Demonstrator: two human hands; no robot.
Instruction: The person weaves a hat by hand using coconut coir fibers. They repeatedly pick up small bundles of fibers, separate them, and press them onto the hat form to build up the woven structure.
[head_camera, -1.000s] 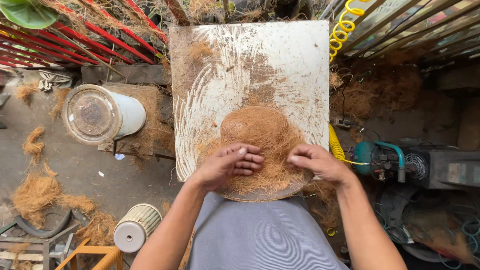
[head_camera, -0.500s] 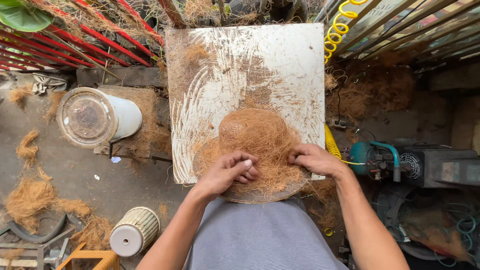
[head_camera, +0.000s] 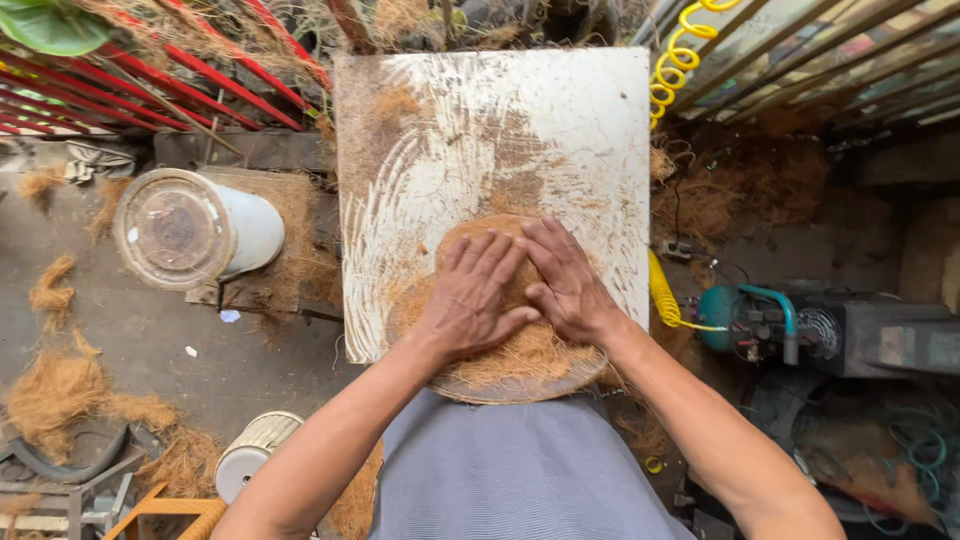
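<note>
A round mat of brown coconut fibre (head_camera: 520, 355) lies on a worn white board (head_camera: 590, 130) right in front of me. My left hand (head_camera: 472, 295) and my right hand (head_camera: 562, 282) both press flat on top of the fibre, fingers spread and pointing away from me. The two hands sit side by side and touch at the thumbs. They cover the middle of the pile; only its near rim and far edge show.
A white bucket with a clear lid (head_camera: 190, 232) lies on its side to the left. Loose fibre clumps (head_camera: 55, 390) lie on the floor. A small ribbed white drum (head_camera: 255, 455) is lower left. A teal compressor (head_camera: 760, 320) with yellow coiled hose (head_camera: 680, 55) is right. Red bars (head_camera: 150, 75) run along the upper left.
Both hands moved from the near edge of the fibre pile up onto its top and flattened out. The loose mound now looks pressed down under them.
</note>
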